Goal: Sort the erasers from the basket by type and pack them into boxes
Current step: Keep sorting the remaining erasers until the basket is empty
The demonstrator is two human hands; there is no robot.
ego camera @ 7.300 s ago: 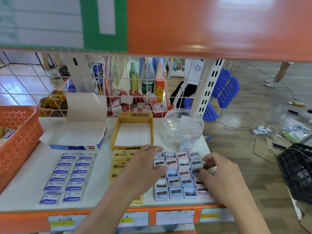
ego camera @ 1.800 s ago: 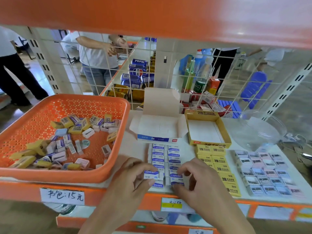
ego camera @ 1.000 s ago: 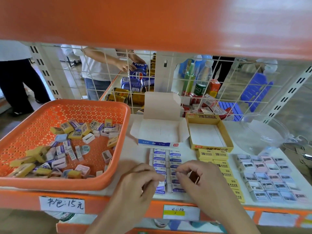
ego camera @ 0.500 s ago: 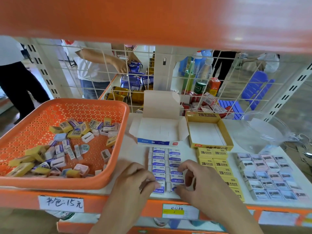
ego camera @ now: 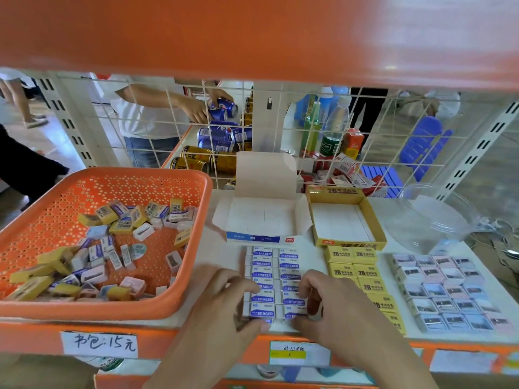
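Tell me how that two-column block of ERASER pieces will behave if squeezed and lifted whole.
The ERASER block is many separate pieces in two columns, so it would probably buckle at the seams unless the left hand and right hand press firmly inward. The pieces are small and boxy: likely light, sliding rather than rolling. Their wrappers look glossy, so maybe slippery.

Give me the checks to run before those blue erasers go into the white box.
1. White box open and empty: ok.
2. Blue erasers squared up in two columns: ok.
3. Left hand and right hand at the near end of the block: ok.
4. Hands actually gripping the erasers: cannot tell.
5. Gap between erasers and box free of clutter: ok.
6. Basket emptied: not ok, mixed erasers left inside.
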